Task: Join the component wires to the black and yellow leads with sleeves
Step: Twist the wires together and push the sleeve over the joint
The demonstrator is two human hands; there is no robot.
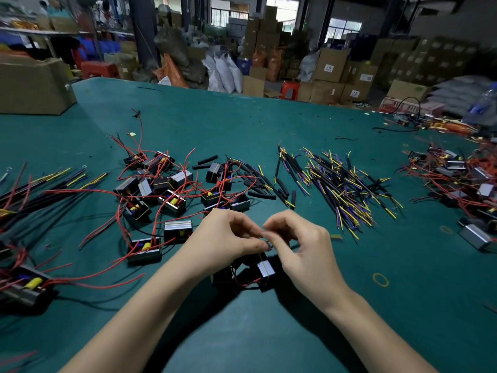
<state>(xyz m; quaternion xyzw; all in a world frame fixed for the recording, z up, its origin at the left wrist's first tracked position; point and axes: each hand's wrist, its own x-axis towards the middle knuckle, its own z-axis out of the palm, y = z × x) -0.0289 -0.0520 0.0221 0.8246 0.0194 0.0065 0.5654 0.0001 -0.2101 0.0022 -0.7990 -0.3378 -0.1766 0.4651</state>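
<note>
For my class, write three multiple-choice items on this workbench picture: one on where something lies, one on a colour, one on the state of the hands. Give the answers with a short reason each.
1. Where is the pile of black and yellow leads?
A. Forward-right of the hands
B. Inside the cardboard box
C. On the floor

2. What colour is the table surface?
A. Red
B. Teal green
C. White

3. What are the two hands doing?
A. Lying flat
B. Pinching something small together
C. Lifting a box

Answers: A, the pile lies beyond the right hand; B, the cover is teal green; B, the left hand and right hand meet fingertip to fingertip above a component.
</note>
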